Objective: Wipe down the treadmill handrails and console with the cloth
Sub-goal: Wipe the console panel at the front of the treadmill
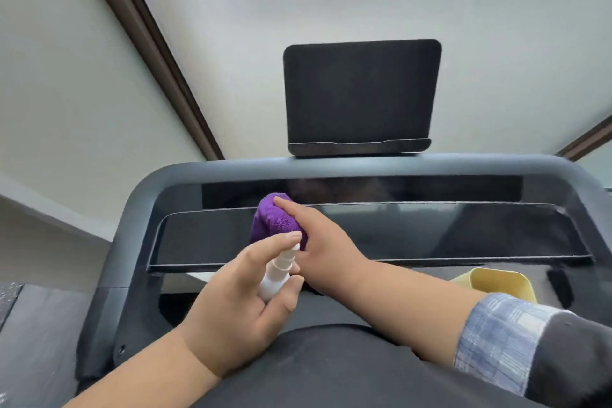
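A bunched purple cloth [270, 220] lies against the glossy black console panel [430, 232] of the treadmill, left of its middle. My right hand [318, 242] grips the cloth and holds it on the panel. Just below it, my left hand [238, 301] holds a small white spray bottle [278, 272], index finger on the nozzle top, which points at the cloth. The grey handrail frame [331, 167] curves around the console. A black tablet holder [361, 96] stands on the top rail.
A yellow container [496, 281] sits in the tray at the right, below the console. The left handrail [129, 258] runs down toward grey flooring. A white wall and a dark brown trim strip [149, 50] lie beyond the treadmill.
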